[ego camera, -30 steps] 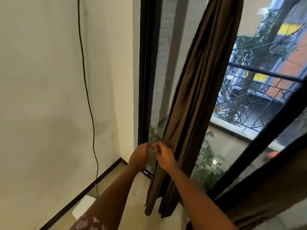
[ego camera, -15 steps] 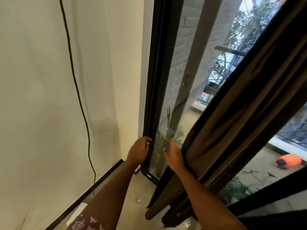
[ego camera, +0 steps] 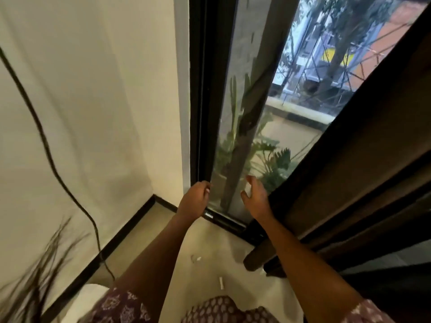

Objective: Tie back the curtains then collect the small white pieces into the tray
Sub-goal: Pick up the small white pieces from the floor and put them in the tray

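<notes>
A: The curtain (ego camera: 363, 159) is hanging dark brown against a black window frame (ego camera: 203, 89), the wall (ego camera: 93, 89) showing cream.

B: The sleeve (ego camera: 121, 306) is showing purple with a pale floral print; small pieces (ego camera: 221, 282) on the beige floor (ego camera: 210, 243) are looking white, possibly paper.

The curtain (ego camera: 349, 173) runs off the top and right edges. Beside it, the right hand (ego camera: 255, 198) is motion-blurred, and the left hand (ego camera: 194, 201) hides its own fingertips.
</notes>
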